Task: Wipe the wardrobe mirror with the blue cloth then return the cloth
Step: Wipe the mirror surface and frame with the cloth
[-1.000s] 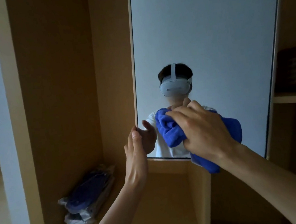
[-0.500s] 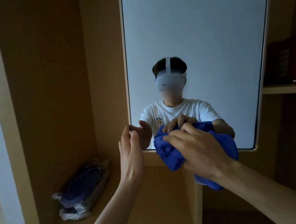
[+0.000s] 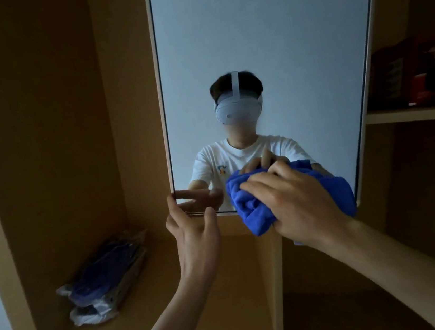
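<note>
Head camera view, looking into a wooden wardrobe with a tall mirror (image 3: 262, 34) mounted on it. The right hand (image 3: 302, 206) has its fingers curled over a bunched blue cloth (image 3: 250, 213) and presses it against the glass at the mirror's bottom edge, towards the lower right corner. Part of the cloth hangs below that edge. The left hand (image 3: 192, 234) is at the mirror's lower left corner with its fingers spread and lightly bent. One fingertip touches the left edge and the thumb is by the bottom edge. It does not look clamped on.

The cloth looks soft, light and floppy, so it is probably best held as a wad, with the palm behind it and the fingers over the top. A loose flap could drag or slip free. The mirror is likely rigid, smooth and breakable, so it is better steadied by its edge or corner than pushed hard at the centre.

On the shelf at lower left lies a plastic-wrapped package (image 3: 105, 285), near the shelf's front edge. Dark and red items (image 3: 420, 77) sit on a shelf at the right.
</note>
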`<state>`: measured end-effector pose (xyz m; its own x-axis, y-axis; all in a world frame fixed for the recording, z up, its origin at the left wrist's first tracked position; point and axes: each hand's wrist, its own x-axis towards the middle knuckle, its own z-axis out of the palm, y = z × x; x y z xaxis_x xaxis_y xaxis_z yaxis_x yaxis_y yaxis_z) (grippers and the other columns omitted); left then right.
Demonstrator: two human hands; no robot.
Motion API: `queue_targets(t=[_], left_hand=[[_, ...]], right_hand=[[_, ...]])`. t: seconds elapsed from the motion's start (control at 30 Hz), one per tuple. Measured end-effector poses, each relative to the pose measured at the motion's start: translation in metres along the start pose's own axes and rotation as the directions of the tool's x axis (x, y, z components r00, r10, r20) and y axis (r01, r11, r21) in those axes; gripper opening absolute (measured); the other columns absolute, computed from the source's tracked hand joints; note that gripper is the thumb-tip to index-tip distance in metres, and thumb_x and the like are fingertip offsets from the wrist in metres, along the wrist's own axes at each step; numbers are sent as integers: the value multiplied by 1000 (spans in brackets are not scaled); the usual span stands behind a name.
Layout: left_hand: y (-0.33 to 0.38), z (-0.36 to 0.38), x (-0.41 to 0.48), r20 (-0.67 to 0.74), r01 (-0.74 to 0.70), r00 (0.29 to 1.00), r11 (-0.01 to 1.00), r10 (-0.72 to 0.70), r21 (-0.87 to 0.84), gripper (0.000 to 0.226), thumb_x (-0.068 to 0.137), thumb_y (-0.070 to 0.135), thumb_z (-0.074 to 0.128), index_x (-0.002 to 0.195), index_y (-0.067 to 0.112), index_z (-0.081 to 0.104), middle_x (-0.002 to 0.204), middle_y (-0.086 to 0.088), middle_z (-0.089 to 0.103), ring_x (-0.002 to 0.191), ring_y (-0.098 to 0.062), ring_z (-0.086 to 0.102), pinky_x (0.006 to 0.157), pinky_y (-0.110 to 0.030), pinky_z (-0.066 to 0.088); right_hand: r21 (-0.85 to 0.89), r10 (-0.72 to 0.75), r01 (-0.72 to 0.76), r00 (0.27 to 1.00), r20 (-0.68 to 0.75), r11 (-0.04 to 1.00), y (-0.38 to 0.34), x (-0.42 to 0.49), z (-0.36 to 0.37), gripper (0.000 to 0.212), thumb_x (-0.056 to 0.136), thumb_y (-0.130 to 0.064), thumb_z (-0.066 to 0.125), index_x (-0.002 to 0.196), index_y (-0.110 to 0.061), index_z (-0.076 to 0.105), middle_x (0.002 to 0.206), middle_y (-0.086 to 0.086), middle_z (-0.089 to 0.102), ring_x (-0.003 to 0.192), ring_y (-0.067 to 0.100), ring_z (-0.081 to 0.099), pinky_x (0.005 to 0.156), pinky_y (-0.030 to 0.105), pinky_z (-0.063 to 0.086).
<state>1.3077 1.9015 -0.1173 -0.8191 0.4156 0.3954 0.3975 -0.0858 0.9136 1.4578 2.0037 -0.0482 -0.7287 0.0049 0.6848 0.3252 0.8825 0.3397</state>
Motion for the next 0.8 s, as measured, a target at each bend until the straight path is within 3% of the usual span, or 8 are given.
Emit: queue_targets(t=[0.17,0.27,0.43,0.53,0.6,0.7,0.8], left_hand=[[-3,5,-5,-11,-23,1000,1000,23,13,83,103,37,53,162,32,-4,168,-1,4,146,-29,33,94,-33,33],[3,5,-11,-25,-63,998,997,64,42,86,101,30,56,162,33,-5,168,-3,1,151,-30,24,102,-35,33],[19,5,-19,-58,-272,956,945,287,183,90,97,23,62,162,33,0,169,-3,-8,156,-22,-3,116,-38,16],[31,11,-20,-13,-386,917,894,399,227,81,94,21,64,160,30,18,166,0,4,153,-21,4,122,-51,23],[36,19,-21,57,-451,891,862,451,234,72,94,22,64,156,30,28,159,5,14,150,-20,12,119,-55,31],[39,33,-25,166,-563,827,798,538,215,63,92,22,66,148,28,40,151,9,25,144,-16,22,115,-49,38],[36,46,-30,259,-648,759,734,598,203,62,89,19,67,147,23,45,150,5,37,143,-18,30,117,-45,35]], right_hand=[[52,-31,24,991,132,998,3,-21,9,34,82,-10,58,112,-23,64,109,-9,66,93,16,50,81,36,49],[38,-44,40,992,118,999,9,-20,2,34,85,-11,50,113,-24,65,109,-11,66,92,16,49,81,36,48],[-28,23,-23,1000,-2,999,29,-14,-20,39,79,-4,60,115,-17,67,108,-5,68,91,21,52,77,38,49],[-38,60,-64,995,-77,997,47,-10,-35,46,74,0,58,117,-14,66,108,-2,68,91,23,51,76,41,47],[-15,80,-82,992,-97,997,54,-12,-37,49,73,3,60,118,-13,66,110,0,68,94,25,54,77,44,49],[1,84,-85,995,-49,996,56,-27,-26,42,78,-5,65,120,-12,66,114,0,69,101,25,57,85,45,50],[37,112,-113,993,27,993,52,-50,-14,41,82,-16,57,122,-16,65,118,-2,67,106,23,58,87,45,51]])
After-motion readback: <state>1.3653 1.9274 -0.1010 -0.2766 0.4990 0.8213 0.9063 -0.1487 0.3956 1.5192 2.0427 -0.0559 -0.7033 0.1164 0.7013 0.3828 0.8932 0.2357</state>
